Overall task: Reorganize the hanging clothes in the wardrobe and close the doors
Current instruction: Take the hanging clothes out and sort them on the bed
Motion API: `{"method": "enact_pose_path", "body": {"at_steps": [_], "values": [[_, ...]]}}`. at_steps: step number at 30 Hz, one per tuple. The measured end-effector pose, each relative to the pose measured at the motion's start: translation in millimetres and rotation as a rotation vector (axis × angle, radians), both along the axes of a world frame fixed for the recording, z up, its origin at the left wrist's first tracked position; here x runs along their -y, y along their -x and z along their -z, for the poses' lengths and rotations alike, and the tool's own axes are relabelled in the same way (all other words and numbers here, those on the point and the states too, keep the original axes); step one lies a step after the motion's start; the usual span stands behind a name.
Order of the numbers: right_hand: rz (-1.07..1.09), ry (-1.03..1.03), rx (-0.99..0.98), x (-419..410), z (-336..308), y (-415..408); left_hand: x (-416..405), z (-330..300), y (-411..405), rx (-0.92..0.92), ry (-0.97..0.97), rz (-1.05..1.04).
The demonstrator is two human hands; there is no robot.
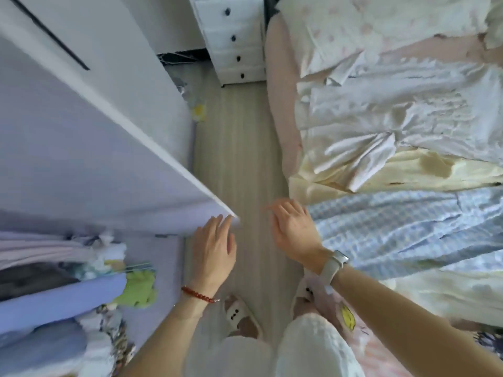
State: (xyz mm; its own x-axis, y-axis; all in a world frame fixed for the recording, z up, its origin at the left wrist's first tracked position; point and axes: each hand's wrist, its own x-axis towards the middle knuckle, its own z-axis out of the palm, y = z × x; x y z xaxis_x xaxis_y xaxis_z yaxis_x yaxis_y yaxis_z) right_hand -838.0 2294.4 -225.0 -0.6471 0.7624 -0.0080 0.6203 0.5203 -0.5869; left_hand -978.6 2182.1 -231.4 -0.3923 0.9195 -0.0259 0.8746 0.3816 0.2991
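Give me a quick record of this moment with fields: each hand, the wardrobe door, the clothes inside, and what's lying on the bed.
left hand: left hand, fingers straight, fingertips at the free edge of the wardrobe door
right hand: right hand, relaxed, holds nothing, over the floor
door state: swung open, not yet closed
clothes inside: hanging clothes in purple, grey and blue, packed together
bed: bed covered with several laid-out garments, among them a blue checked garment
wrists: red bead bracelet left, watch right
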Motion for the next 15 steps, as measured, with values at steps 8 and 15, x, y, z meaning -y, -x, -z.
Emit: {"method": "enact_pose_path", "body": {"at_steps": [8, 15], "values": [[-0.503, -0.061, -0.117, 143.6, -55.3, 200.3, 182.1, -62.6, 155.1, -0.157, -0.019, -0.356], [-0.767, -0.12, -0.264, 223.1, -142.9, 371.9, 288.2, -174.0, 268.1, -0.552, -0.245, -0.544]]}}
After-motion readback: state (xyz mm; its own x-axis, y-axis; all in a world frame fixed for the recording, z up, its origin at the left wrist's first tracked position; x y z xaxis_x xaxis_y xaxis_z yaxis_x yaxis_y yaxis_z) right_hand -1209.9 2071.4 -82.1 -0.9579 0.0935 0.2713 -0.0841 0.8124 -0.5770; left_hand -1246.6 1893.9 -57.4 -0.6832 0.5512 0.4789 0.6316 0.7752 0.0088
